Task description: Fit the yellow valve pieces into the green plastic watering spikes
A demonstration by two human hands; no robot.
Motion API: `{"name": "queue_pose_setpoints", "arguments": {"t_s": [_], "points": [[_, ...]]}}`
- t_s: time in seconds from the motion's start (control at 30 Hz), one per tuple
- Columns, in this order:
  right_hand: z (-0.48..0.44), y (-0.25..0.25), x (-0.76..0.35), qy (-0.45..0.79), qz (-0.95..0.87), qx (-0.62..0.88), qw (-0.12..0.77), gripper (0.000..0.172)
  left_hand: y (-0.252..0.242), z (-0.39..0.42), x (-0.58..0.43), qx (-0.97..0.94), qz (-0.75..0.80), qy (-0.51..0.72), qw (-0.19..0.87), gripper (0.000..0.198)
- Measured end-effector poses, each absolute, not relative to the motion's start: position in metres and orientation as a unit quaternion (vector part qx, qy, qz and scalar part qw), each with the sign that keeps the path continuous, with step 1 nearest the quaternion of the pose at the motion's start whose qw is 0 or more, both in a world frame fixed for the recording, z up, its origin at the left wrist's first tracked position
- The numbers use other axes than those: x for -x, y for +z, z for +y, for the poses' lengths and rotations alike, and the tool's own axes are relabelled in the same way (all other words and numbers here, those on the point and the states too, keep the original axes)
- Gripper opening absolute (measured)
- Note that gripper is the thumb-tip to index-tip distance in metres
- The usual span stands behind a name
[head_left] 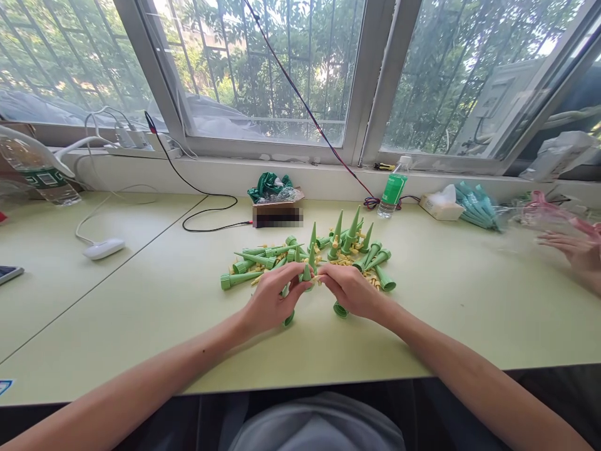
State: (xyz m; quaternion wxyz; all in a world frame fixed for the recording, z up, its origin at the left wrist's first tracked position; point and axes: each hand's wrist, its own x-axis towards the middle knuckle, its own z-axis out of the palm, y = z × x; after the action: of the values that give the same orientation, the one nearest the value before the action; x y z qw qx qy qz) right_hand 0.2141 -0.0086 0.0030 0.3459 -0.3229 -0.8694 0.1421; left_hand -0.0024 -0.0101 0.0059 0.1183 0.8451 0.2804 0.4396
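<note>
Near the middle of the table, my left hand [273,297] is closed around a green plastic cone-shaped spike [307,274], its tip pointing up. My right hand [353,290] pinches a small yellow plastic piece [316,279] against the side of that spike; the fingers hide part of both. Just beyond my hands spreads a pile of similar green spikes [240,280], some upright and others lying down. Small yellow pieces [346,259] are scattered among them. One spike's threaded collar [340,309] shows beneath my right hand.
Behind the pile sits a small cardboard box [278,205] with green wrapping. A water bottle [393,188], a tissue pack [441,205] and teal packets [476,207] stand along the window. At far right is another person's hand [570,246]. A white device [104,248] lies left.
</note>
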Motion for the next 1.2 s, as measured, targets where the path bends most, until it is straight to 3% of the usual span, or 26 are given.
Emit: {"name": "queue_pose_setpoints", "arguments": {"t_s": [0.3, 0.47, 1.0, 1.2], "points": [[-0.0110, 0.0070, -0.2135, 0.162, -0.856, 0.345, 0.349, 0.030, 0.0071, -0.0117, 0.0009, -0.838, 0.297, 0.441, 0.126, 0.005], [-0.0123, 0.0056, -0.2130, 0.162, -0.843, 0.336, 0.386, 0.010, 0.0069, -0.0111, 0.0001, -0.815, 0.337, 0.440, 0.169, 0.005], [-0.0097, 0.0028, -0.2142, 0.136, -0.860, 0.293, 0.395, 0.014, 0.0120, -0.0112, -0.0007, -0.752, 0.332, 0.458, 0.339, 0.018], [-0.0078, 0.0003, -0.2153, 0.119, -0.865, 0.289, 0.393, 0.012, 0.0077, -0.0088, 0.0007, -0.746, 0.335, 0.450, 0.358, 0.018]]}}
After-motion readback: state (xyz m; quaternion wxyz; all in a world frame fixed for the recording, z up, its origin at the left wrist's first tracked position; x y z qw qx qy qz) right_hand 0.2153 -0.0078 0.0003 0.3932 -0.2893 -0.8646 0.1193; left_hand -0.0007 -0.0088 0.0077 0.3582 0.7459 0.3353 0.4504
